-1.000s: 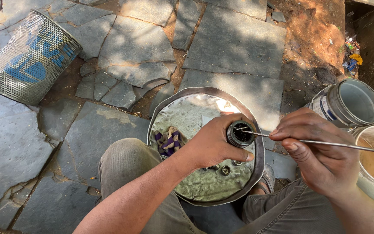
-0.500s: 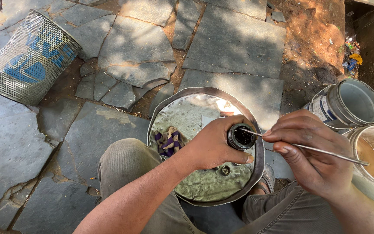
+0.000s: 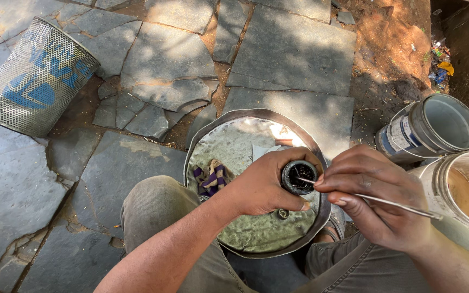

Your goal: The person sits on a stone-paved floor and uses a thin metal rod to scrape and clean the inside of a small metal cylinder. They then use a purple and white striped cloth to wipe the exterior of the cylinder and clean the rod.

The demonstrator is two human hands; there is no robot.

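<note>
Two hands | left hand (image 3: 261, 187) clamps upright cylinder (image 3: 298, 177) | right hand (image 3: 373, 198) pinches rod (image 3: 386, 201), tip leftward into it

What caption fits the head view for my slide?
Left hand grips a small black cylinder over a metal basin; right hand pokes a thin rod inside.

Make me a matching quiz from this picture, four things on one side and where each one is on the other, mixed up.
Things:
1. perforated metal basket
2. striped cloth
3. thin metal rod
4. small dark cylinder

Places:
A. in the right hand
B. lying in the round metal pan
C. gripped by the left hand
D. tipped over on the stone paving, upper left

Pairs: 1-D, 2-B, 3-A, 4-C
</note>
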